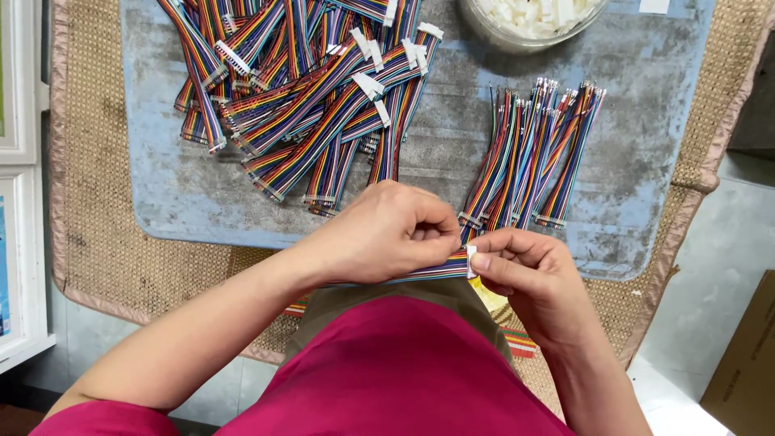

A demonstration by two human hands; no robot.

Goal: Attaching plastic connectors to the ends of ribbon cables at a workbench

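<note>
My left hand (386, 232) pinches a flat multicoloured ribbon cable (442, 269) that runs sideways between both hands. My right hand (529, 273) grips the cable's right end, thumb and finger pressed on a small white connector (471, 260). Both hands hover above my lap, at the near edge of a worn blue-grey board (638, 153). A heap of ribbon cables with white connectors (299, 97) lies on the board's left half. To the right, a smaller fanned bunch of cables with bare ends (529, 153) lies just beyond my hands.
A clear bowl of small white connectors (529, 20) sits at the board's far edge. The board rests on a woven mat (97, 202) with pink trim. A white frame (20, 178) stands at the left, a cardboard box (747, 363) at the lower right.
</note>
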